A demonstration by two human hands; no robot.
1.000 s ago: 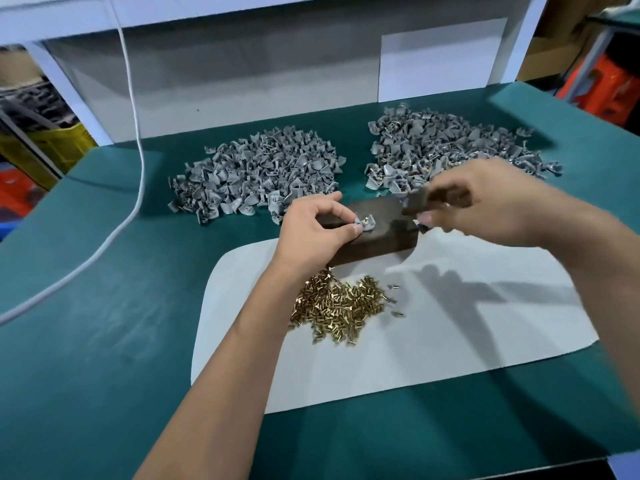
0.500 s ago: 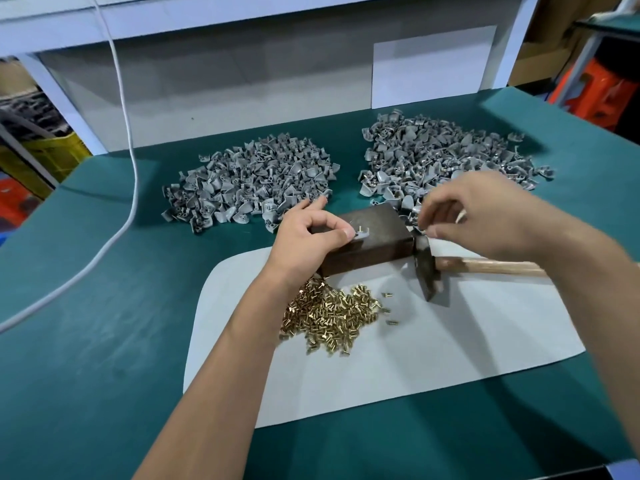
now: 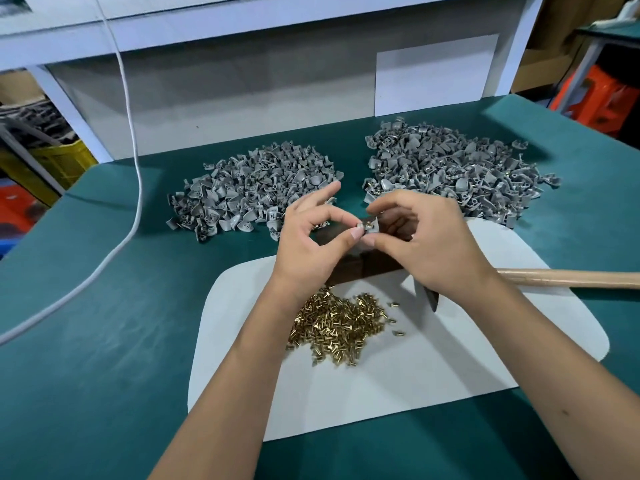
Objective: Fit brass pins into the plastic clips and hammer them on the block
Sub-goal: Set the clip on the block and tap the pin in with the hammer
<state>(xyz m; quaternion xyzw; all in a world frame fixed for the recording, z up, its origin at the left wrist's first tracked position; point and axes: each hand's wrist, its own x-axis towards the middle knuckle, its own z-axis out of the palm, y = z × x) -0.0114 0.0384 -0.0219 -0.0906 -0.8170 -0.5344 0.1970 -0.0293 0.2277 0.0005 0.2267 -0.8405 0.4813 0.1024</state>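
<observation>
A small grey plastic clip (image 3: 367,226) with a brass pin in it is pinched between my left hand (image 3: 311,244) and my right hand (image 3: 426,240), just above the dark wooden block (image 3: 349,268). The block is mostly hidden behind both hands. A heap of brass pins (image 3: 337,322) lies on the white sheet (image 3: 450,358) below my hands. The hammer lies on the sheet at the right, with its wooden handle (image 3: 571,278) pointing right and its head (image 3: 431,298) partly under my right wrist.
Two heaps of grey clips lie at the back of the green table: one at left (image 3: 249,188), one at right (image 3: 450,168) with brass showing in some. A white cable (image 3: 135,161) hangs down at the left. A white frame and grey board stand behind.
My right hand has put the hammer down on the sheet and come to the clip. The clip has been lifted off the block and both hands now pinch it.
</observation>
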